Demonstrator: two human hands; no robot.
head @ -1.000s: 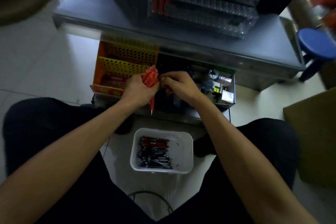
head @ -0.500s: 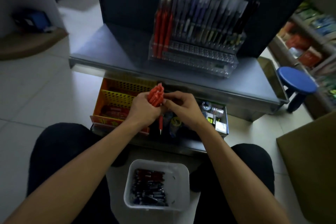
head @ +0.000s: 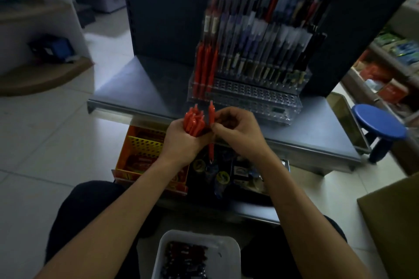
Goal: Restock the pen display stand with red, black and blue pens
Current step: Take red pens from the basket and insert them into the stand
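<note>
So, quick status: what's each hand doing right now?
Left hand grips red pen bundle. Right hand pinches single red pen, upright. Display stand ahead, unblocked.

Two hands, left hand and right hand; one display stand; three red pens upright in its front-left slots; one single red pen in right fingers; one red pen bundle in left, too blurred to count; one white tub; one blue stool; one orange basket.
</note>
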